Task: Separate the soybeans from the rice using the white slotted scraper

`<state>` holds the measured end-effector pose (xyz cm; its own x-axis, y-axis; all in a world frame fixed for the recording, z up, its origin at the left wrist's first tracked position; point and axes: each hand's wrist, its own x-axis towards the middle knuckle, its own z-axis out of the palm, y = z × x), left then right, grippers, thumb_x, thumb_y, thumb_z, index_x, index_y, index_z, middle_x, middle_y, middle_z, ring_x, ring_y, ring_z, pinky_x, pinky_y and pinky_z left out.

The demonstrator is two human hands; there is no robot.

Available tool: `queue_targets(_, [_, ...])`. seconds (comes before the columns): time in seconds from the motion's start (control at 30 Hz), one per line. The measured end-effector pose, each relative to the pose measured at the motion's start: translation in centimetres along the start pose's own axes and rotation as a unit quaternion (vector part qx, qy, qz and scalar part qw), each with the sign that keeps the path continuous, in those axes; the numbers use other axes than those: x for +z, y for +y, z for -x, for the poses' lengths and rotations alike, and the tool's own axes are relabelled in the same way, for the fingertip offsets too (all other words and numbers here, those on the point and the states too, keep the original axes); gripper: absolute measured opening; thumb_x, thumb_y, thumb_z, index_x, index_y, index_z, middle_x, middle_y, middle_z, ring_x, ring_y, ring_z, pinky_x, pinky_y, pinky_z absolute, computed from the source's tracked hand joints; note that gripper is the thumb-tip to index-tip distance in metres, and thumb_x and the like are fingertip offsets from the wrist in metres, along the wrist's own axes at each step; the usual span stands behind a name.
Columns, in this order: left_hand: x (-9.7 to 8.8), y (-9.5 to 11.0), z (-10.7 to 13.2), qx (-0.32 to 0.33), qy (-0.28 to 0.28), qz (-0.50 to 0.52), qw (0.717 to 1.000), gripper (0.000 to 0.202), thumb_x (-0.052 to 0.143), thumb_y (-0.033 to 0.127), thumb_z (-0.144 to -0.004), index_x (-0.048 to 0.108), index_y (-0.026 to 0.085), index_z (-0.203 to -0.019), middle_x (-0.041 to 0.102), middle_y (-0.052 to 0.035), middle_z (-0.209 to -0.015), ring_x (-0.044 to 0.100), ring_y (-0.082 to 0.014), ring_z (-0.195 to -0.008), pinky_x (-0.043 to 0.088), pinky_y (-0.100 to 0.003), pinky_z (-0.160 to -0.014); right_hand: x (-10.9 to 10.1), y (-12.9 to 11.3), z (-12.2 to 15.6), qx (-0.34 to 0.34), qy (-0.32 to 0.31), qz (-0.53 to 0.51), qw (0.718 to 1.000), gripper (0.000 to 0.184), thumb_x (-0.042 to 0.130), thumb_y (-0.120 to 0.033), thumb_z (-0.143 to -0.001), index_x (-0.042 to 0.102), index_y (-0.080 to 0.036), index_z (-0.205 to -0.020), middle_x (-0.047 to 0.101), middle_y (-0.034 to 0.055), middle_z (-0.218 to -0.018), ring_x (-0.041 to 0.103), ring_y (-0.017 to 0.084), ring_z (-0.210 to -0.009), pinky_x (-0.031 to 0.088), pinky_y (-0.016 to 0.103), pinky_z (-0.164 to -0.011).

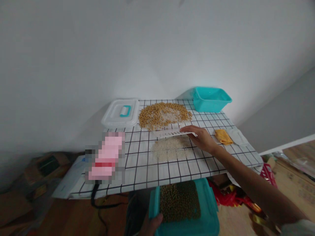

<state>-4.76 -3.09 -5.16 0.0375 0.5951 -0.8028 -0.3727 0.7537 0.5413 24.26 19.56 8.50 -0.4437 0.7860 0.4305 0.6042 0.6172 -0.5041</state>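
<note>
Below the table's front edge, my left hand is closed on the left side of a teal plastic bin, its thumb over the rim. Brownish-green beans lie inside that bin. Over the table, my right hand grips the right end of a white slotted plastic piece, whose exact kind I cannot make out. Directly in front of it spreads a flat patch of white rice. Behind it lies a pile of yellow soybeans with some white grains mixed in its middle.
A second teal bin stands at the table's back right. At the back left lies a clear lid with a teal handle; a blurred pink object is nearer. A folded yellow cloth rests right of my hand. The wall borders the grid-patterned tablecloth.
</note>
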Motion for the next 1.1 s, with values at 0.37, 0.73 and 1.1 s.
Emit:
queue_targets(0.37, [1.6,2.3,1.4,0.024,-0.018,-0.040,0.999,0.074,0.089,0.037,-0.050,0.071,0.020,-0.119,0.081,-0.0081,-0.081,0.064,-0.0468,-0.120,0.037,-0.063,-0.114,-3.2,-1.6,2.0,-0.039,-0.035,0.010,0.999,0.034,0.051,-0.009,-0.095,0.065,-0.026,-0.121,0.073,0.0029,-0.123,0.066,0.017,-0.120,0.055,0.037,-0.105])
queue_targets(0.73, [1.1,2.0,1.7,0.037,-0.049,-0.044,0.997,0.070,0.086,0.041,-0.059,0.069,0.018,-0.123,0.083,-0.0122,-0.094,0.065,-0.0443,-0.120,0.041,-0.060,-0.112,-1.8,-1.0,0.9,-0.033,-0.022,0.022,0.999,0.042,0.051,-0.002,-0.091,0.065,-0.025,-0.123,0.072,0.0035,-0.124,0.065,0.018,-0.123,0.054,0.041,-0.108])
queue_targets(1.1, [0.8,2.0,0.5,0.060,-0.028,-0.110,0.992,0.072,0.084,0.041,-0.057,0.067,0.021,-0.124,0.081,-0.0121,-0.087,0.067,-0.0442,-0.116,0.040,-0.058,-0.113,-2.6,-2.5,1.2,-0.055,-0.066,0.024,0.996,0.044,0.048,-0.001,-0.092,0.064,-0.025,-0.125,0.070,0.0035,-0.128,0.062,0.017,-0.126,0.054,0.039,-0.109])
